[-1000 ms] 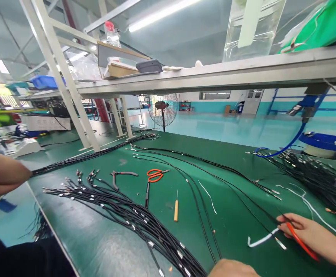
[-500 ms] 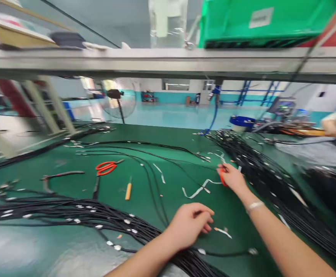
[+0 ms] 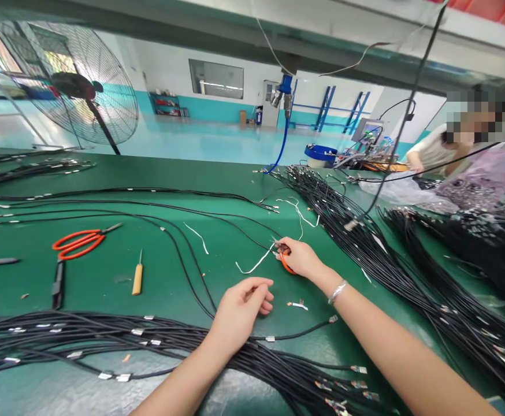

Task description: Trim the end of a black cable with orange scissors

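Observation:
My right hand is closed around small orange-handled scissors, whose metal tips point left past the fingers. A thin white strip and a black cable end lie by those tips. My left hand hovers at the edge of a black cable bundle, fingers loosely curled and slightly apart, with nothing visible in them. White labels are wrapped on the bundle's cables. Another white strip lies on the green table to the right of the left hand.
Another pair of orange-handled scissors and a yellow-handled awl lie at left. A larger black cable bundle stretches along the right. A fan stands behind the table. A co-worker is at the far right, beside plastic bags.
The view has tilted down and turned right, bringing the co-worker into sight. My right hand still holds the scissors; my left hand keeps its loose curl near the bundle.

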`<state>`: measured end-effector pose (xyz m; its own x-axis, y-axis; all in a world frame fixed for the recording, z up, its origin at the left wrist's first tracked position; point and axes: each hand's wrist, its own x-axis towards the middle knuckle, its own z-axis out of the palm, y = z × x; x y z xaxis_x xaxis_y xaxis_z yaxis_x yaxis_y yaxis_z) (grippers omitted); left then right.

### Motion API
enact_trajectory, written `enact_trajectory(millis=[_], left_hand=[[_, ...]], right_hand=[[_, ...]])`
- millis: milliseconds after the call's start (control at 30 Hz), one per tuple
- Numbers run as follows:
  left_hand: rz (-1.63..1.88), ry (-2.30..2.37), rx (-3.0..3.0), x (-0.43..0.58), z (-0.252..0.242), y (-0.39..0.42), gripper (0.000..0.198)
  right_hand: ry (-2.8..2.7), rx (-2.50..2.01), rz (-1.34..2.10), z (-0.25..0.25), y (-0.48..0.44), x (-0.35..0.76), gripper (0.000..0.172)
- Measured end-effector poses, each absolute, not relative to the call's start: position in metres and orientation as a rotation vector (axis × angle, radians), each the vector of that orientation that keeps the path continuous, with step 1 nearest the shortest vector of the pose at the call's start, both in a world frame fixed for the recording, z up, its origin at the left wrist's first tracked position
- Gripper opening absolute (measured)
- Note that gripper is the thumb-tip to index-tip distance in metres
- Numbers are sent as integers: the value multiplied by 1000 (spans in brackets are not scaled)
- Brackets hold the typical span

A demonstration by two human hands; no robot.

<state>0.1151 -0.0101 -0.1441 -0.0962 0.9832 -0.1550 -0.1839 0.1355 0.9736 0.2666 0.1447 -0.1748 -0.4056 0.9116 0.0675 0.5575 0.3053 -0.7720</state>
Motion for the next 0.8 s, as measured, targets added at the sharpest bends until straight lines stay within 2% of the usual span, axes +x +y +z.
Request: enact_trajectory(millis=[133,267,400,800], left_hand=[[1291,1198,807,113,-142,-10,23],[1331,1069,588,112,-139,-10,27],[1351,852,484,112,-136,-11,21],[1405,897,493,121,-138,-11,14]], right_hand=[[-1913,-1215,1172,-158,123,264,20],[-1763,-1040,1501,-134,83,268,34],[-1423,-807,1852,-127,54,270,32],[-1245,-763,1976,-142,51,278,30]])
